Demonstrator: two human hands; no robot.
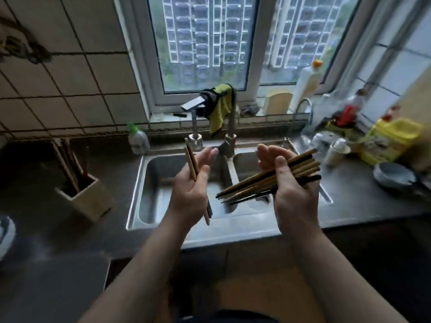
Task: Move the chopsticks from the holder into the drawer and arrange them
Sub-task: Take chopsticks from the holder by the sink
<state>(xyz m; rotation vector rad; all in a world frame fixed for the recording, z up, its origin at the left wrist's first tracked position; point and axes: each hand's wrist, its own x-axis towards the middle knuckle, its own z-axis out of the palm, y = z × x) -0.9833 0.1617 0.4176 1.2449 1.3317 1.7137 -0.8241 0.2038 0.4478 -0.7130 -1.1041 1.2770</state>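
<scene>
Both hands are raised over the steel double sink (161,220). My left hand (191,190) grips a pair of light wooden chopsticks (190,163) that stand nearly upright, their lower ends poking out below the palm. My right hand (291,192) holds a bundle of several chopsticks (254,185), some wooden and some black, lying crosswise with the tips pointing left. On the counter at the left stands the square wooden holder (87,198) with a few dark sticks still in it. No drawer is in view.
A tap (229,138) draped with a yellow cloth (220,106) rises behind the sink. A small green-capped bottle (137,139) stands at the back left. Bottles, a yellow container (391,141) and a dark bowl (394,174) crowd the right counter.
</scene>
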